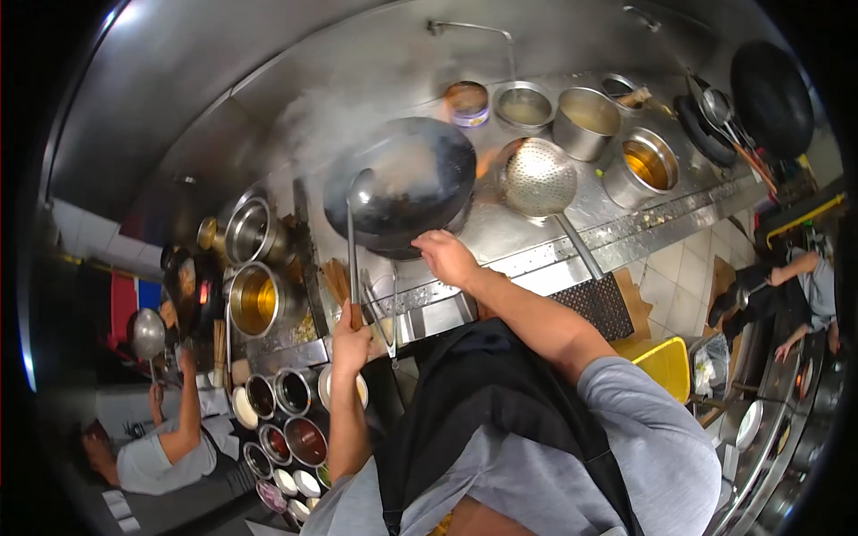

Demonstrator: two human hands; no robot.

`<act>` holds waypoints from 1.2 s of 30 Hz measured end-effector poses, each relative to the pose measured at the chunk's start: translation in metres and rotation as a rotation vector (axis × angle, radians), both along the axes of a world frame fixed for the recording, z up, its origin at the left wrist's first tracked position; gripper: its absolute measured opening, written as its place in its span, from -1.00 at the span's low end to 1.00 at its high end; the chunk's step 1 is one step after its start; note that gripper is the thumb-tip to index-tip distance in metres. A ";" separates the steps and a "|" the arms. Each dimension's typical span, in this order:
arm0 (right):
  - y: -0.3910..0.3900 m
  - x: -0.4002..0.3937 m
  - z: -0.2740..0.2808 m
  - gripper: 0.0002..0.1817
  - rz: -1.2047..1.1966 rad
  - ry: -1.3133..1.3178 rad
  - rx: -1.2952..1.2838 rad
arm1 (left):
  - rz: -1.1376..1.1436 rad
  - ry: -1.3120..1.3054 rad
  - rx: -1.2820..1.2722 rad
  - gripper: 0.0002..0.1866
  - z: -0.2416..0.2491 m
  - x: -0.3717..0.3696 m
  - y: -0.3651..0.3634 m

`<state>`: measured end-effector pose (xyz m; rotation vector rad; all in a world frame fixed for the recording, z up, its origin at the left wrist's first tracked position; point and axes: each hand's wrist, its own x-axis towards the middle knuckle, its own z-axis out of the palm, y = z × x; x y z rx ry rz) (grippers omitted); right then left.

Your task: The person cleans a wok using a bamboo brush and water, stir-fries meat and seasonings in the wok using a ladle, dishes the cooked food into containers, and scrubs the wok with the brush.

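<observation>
My left hand (351, 341) is closed around the wooden end of a long-handled ladle (351, 241). The ladle's bowl rests over the inside of a large dark wok (451, 152), which gives off steam. At the wok's near rim is my right hand (450, 260), fingers extended and fingertips right by the edge, with nothing visible in it. To the right of the wok lies a round perforated strainer (539, 176), its handle pointing toward me. A bamboo brush (335, 280) stands just left of the ladle's handle.
Steel pots (583, 139) line the right back of the stove, one with amber liquid (645, 163). At left are another amber-filled pot (235, 314) and several seasoning containers (307, 439). Co-workers (170, 451) stand at left and far right. A yellow bin (664, 366) sits at right.
</observation>
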<state>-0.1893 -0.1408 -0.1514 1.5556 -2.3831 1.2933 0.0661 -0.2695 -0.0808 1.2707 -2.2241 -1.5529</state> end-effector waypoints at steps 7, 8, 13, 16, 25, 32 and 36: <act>0.225 0.015 -0.031 -0.74 -0.282 -0.307 0.083 | -0.029 0.189 0.100 -0.14 0.012 -0.129 0.084; 0.268 0.017 -0.044 -0.74 -0.345 -0.377 0.159 | -0.039 0.240 0.177 -0.14 0.017 -0.155 0.100; 0.457 0.052 -0.090 -0.70 -0.749 -0.485 0.502 | -0.098 0.339 0.487 -0.18 -0.003 -0.305 0.155; 0.531 0.082 -0.103 -0.67 -1.022 -0.692 0.655 | -0.153 0.319 0.493 -0.15 -0.042 -0.413 0.187; 0.635 0.176 -0.164 -0.53 -1.418 -1.094 0.666 | 0.284 0.209 1.376 -0.93 -0.112 -0.691 0.188; 0.617 0.149 -0.146 -0.49 -1.377 -1.111 0.673 | 0.163 0.474 1.400 -0.89 -0.028 -0.693 0.201; 0.623 0.104 -0.162 -0.47 -1.304 -1.271 0.636 | 0.010 0.391 1.051 -0.93 -0.029 -0.664 0.210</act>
